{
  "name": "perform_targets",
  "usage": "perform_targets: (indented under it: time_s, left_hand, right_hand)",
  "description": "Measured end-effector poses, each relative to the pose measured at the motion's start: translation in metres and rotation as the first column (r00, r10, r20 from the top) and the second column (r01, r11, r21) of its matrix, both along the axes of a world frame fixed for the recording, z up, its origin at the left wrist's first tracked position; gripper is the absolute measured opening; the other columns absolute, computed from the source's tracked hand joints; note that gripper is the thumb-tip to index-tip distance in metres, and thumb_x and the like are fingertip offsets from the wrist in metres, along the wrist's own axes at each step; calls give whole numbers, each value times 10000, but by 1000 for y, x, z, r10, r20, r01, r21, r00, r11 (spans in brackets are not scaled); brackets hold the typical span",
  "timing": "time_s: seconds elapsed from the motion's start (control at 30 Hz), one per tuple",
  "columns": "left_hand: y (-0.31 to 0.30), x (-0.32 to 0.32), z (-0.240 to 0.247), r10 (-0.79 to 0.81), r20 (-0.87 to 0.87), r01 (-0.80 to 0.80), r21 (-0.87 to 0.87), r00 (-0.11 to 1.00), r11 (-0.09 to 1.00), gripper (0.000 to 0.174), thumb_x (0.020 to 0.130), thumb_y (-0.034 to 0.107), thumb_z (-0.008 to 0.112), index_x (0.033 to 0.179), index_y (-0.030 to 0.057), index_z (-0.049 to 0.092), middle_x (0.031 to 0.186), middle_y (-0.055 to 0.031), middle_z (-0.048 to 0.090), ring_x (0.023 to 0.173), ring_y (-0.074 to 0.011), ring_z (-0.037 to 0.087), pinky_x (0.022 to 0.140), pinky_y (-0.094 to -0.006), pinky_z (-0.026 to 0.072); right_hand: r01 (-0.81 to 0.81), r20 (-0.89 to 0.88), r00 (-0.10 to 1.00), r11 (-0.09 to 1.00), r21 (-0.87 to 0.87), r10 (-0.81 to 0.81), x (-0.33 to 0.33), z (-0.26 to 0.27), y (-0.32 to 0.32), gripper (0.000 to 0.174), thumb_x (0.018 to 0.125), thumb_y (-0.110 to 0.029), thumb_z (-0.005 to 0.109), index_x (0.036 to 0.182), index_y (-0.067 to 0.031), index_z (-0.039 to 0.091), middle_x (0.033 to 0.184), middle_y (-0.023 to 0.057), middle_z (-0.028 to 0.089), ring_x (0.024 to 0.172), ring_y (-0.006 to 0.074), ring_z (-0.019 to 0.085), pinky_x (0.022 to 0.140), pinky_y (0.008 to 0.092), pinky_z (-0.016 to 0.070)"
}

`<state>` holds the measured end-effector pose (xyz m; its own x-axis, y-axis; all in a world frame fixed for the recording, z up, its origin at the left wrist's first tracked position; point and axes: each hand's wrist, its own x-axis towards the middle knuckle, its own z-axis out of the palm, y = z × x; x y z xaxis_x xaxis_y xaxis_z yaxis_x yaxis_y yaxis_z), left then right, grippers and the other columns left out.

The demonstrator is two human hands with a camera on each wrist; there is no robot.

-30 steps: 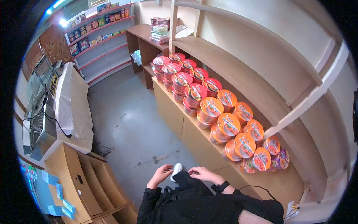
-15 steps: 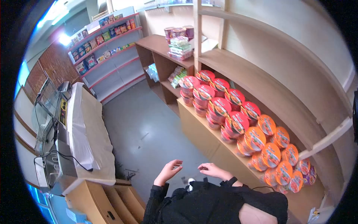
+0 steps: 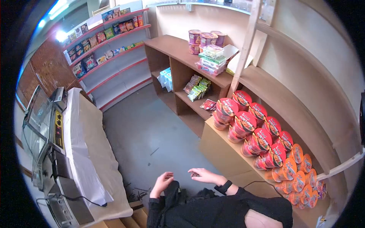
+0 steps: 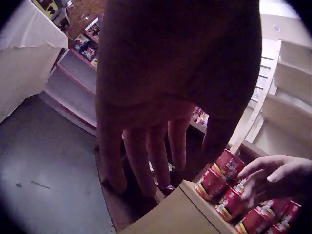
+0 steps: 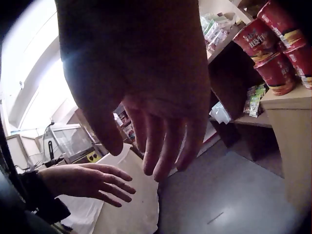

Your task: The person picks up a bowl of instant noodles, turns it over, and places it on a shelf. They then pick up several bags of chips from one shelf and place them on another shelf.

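Before you, red cups (image 3: pixel 243 122) line the far end of the tan counter (image 3: pixel 217 143), orange cups (image 3: pixel 289 169) its near end. Purple cups (image 3: pixel 208 38) stand by the brown cabinet's (image 3: pixel 163 43) back edge; your sleeves (image 3: pixel 154 211) are black.

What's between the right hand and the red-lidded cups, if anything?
Nothing visible. The right hand is open, with only air seen between it and the red-lidded cups on the tan cabinet. The black cord lies off to the side, by the forearm.
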<state>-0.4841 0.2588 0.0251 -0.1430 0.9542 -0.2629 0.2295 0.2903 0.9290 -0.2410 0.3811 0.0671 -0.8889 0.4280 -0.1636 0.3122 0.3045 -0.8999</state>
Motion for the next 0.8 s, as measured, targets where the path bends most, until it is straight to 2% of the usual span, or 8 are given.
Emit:
perform_targets:
  time_s: [0.17, 0.27, 0.43, 0.5, 0.57, 0.63, 0.73, 0.8]
  left_hand:
    - [73, -86, 17, -88, -138, 95, 44, 987, 995, 300, 813, 121, 620, 1081, 0, 560, 996, -125, 630, 913, -186, 609, 794, -307, 493]
    - [121, -108, 34, -127, -167, 137, 47, 978, 989, 291, 823, 126, 611, 1078, -3, 557, 1003, -131, 627, 922, -194, 609, 798, -314, 495]
    - [211, -107, 31, -208, -8, 208, 96, 978, 973, 298, 843, 113, 591, 1116, 8, 532, 1015, -132, 620, 944, -198, 602, 819, -319, 488]
    - [252, -101, 22, -244, -4, 243, 99, 970, 965, 304, 844, 109, 590, 1123, 9, 525, 1028, -128, 615, 956, -192, 595, 826, -317, 484]
    - [295, -99, 37, -276, -25, 278, 95, 961, 956, 309, 844, 105, 589, 1130, 10, 517, 1040, -123, 610, 968, -187, 588, 833, -315, 480]
    - [337, -93, 64, -303, 26, 294, 186, 952, 938, 301, 843, 96, 591, 1122, 14, 514, 1076, -106, 594, 1000, -178, 570, 846, -311, 470]
    - [395, -96, 71, -264, -15, 255, 315, 965, 914, 283, 847, 88, 585, 1114, 26, 513, 1086, -84, 580, 1010, -172, 559, 844, -306, 467]
    - [426, -101, 81, -276, 71, 232, 365, 959, 902, 291, 850, 72, 582, 1126, 38, 497, 1081, -55, 557, 1032, -154, 527, 852, -294, 453]
  right_hand:
    - [110, -103, 988, 992, -66, -117, -54, 0, 29, 365, 851, -174, 552, 1179, -36, 474, 969, 107, 606, 910, 215, 587, 803, 334, 471]
    - [175, -36, 983, 981, -81, -178, -70, 6, 53, 358, 851, -168, 553, 1177, -39, 480, 969, 109, 606, 899, 213, 592, 802, 338, 475]
    - [285, -14, 957, 947, -150, -290, -88, -2, 119, 375, 857, -149, 558, 1210, -60, 469, 988, 95, 600, 932, 183, 576, 834, 320, 462]
    - [336, -76, 935, 933, -128, -347, -89, -4, 143, 372, 859, -125, 554, 1215, -62, 469, 991, 87, 600, 918, 172, 582, 824, 314, 470]
    - [378, -83, 918, 919, -113, -388, -90, 2, 170, 370, 859, -126, 555, 1214, -61, 470, 989, 88, 602, 912, 173, 586, 821, 316, 473]
    - [439, -118, 883, 888, -140, -455, -91, 5, 198, 370, 855, -126, 560, 1209, -60, 476, 984, 92, 608, 904, 178, 592, 817, 319, 475]
    - [473, -136, 866, 876, -91, -481, -89, 9, 233, 358, 850, -122, 562, 1193, -55, 485, 983, 91, 611, 902, 173, 597, 814, 315, 475]
    - [503, -153, 850, 863, -44, -504, -87, 13, 246, 353, 849, -119, 563, 1188, -52, 487, 981, 92, 611, 899, 174, 599, 812, 313, 475]
